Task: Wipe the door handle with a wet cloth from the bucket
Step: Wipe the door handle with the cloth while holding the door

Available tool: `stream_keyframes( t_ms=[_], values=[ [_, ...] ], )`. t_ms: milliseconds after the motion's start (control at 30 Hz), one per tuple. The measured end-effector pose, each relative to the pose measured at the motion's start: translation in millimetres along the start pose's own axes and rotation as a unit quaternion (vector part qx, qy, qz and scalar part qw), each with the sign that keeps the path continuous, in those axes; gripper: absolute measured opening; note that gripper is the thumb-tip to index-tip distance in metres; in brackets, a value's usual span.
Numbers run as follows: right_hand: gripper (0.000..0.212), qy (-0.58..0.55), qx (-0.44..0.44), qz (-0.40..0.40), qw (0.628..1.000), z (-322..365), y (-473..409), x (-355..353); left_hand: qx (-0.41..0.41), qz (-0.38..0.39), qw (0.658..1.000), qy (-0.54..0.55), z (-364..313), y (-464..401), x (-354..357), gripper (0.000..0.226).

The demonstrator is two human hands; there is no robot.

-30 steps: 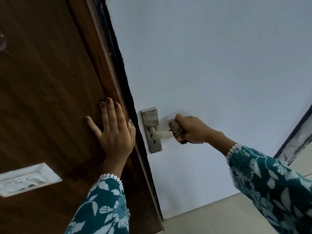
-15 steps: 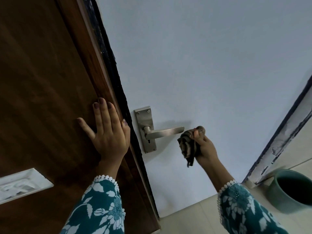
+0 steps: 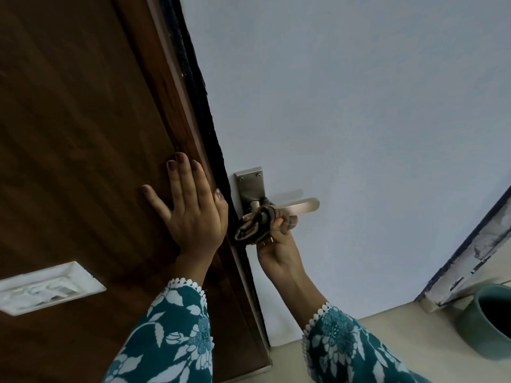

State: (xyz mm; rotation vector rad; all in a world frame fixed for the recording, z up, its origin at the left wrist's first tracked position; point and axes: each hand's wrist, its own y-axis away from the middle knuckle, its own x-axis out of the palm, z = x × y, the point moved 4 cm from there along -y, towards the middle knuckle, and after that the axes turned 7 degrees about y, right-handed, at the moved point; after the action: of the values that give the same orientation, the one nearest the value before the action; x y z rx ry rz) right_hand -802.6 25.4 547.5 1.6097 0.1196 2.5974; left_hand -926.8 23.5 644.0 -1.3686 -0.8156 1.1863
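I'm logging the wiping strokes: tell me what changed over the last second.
The right hand slid the cloth off the lever's tip, then brought it back onto the door handle near the backplate. The bucket has come into view. The left hand stays flat on the wooden frame.

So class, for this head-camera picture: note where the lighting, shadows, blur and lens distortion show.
Head view: dim, soft light; the door handle casts a faint shadow on the pale door; the cloth in the right hand looks slightly blurred; wide-angle distortion tilts the door's edges.
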Motion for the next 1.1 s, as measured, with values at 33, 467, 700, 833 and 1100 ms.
stream_keyframes(
  t_ms=[33,467,700,833,1100],
  values=[
    [0.042,0.023,0.0,-0.01,1.0,-4,-2,-2,0.0,0.0,1.0,0.0,0,0,0,0.064],
    [0.014,0.063,-0.009,-0.094,0.994,69,-10,-38,0.005,-0.007,1.0,-0.009,-1,0,-1,0.064],
    [0.023,0.05,0.031,-0.08,0.995,-4,1,2,0.002,-0.006,1.0,-0.005,-2,-1,-2,0.063],
    [0.016,0.084,0.011,-0.095,0.992,2,9,6,-0.002,-0.004,1.0,-0.007,-2,-1,-2,0.063],
    [0.006,0.174,-0.02,-0.196,0.965,70,1,-26,-0.001,-0.003,1.0,-0.004,0,0,-2,0.064]
  ],
)
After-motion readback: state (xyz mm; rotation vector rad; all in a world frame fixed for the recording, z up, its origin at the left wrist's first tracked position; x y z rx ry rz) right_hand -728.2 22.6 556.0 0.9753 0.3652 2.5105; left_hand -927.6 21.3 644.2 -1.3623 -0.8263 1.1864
